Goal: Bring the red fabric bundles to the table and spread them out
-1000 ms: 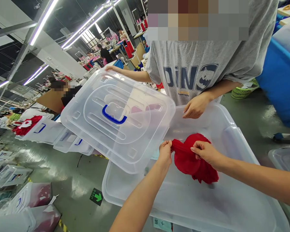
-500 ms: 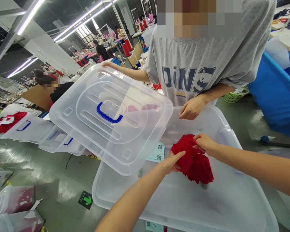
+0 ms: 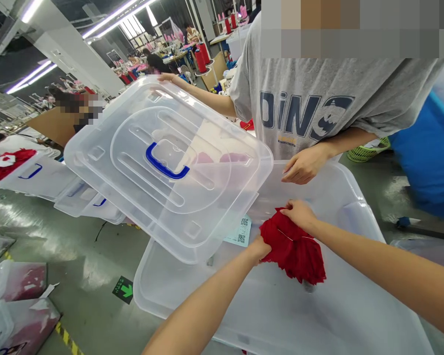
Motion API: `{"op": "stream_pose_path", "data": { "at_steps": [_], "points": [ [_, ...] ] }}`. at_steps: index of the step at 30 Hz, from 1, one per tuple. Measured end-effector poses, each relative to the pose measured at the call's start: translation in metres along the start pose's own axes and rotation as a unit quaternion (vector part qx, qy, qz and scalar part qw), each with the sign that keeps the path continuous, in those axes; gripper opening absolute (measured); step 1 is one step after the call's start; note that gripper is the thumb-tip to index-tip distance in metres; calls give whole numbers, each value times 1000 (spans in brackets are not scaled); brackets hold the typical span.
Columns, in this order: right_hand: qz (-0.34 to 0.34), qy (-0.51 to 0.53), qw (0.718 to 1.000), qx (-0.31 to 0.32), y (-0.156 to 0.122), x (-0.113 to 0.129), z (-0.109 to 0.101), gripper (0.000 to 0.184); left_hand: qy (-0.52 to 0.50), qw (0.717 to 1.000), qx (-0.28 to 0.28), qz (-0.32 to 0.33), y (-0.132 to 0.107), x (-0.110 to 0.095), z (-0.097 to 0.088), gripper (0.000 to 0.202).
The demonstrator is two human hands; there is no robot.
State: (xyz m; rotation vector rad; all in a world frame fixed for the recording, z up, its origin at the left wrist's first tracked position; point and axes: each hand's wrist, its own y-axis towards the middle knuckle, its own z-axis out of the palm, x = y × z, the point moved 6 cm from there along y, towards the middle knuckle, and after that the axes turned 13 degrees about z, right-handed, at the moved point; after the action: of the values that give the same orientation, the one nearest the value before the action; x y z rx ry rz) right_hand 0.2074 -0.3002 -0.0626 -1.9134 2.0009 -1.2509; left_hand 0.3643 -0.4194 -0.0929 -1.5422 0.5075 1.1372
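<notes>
Two bare hands meet over a bundle of red fabric (image 3: 296, 254), seen from the wearer's own head. The left hand (image 3: 259, 246) is closed on the bundle's left edge, its fingers tucked into the cloth so that only the wrist and knuckles show. The right hand (image 3: 299, 214) is closed on the top of the bundle, fingers curled down over it. The red fabric hangs in a crumpled clump between both hands, inside a large clear plastic bin (image 3: 355, 207) that fills the lower part of the view; whether the cloth touches the bin's floor cannot be told.

Just beyond the left hand, a small pale label with printed codes (image 3: 240, 230) shows at the bin's left side.

Above the bin's left half, a clear lid with a blue handle (image 3: 166, 165) is held tilted by a co-worker in a grey printed T-shirt (image 3: 318, 108) standing across the bin (the face is blurred out). One of the co-worker's hands (image 3: 301, 165) rests at the bin's far rim beside the lid's corner, and the other (image 3: 166, 77) grips the lid's far edge.

To the left, on the green floor, stand more clear bins (image 3: 40, 177), one with red cloth on top. Farther back are long ceiling lights and distant workstations.
</notes>
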Motion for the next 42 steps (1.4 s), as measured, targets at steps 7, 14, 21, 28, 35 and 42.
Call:
{"op": "stream_pose_path", "data": {
  "at_steps": [7, 14, 21, 28, 35, 42],
  "points": [
    [-23, -26, 999, -5, -5, 0, -2, 22, 184, 972, -72, 130, 2, -36, 14, 27],
    [-36, -42, 998, 20, -1, -2, 8, 24, 209, 972, -45, 101, 10, -38, 21, 30],
    [-28, -31, 998, -45, -4, 0, -14, 24, 268, 954, -76, 109, 19, -49, 33, 37],
    [4, -76, 997, -18, 3, -8, -8, 37, 302, 948, -62, 72, 22, -39, 39, 36],
    [-51, -93, 994, -30, -9, 2, -5, 14, 397, 915, -32, 62, 11, -46, 44, 17],
    [-14, -105, 994, -6, 7, -12, 5, 32, 459, 886, 18, 61, 15, -49, 47, 20]
  ]
}}
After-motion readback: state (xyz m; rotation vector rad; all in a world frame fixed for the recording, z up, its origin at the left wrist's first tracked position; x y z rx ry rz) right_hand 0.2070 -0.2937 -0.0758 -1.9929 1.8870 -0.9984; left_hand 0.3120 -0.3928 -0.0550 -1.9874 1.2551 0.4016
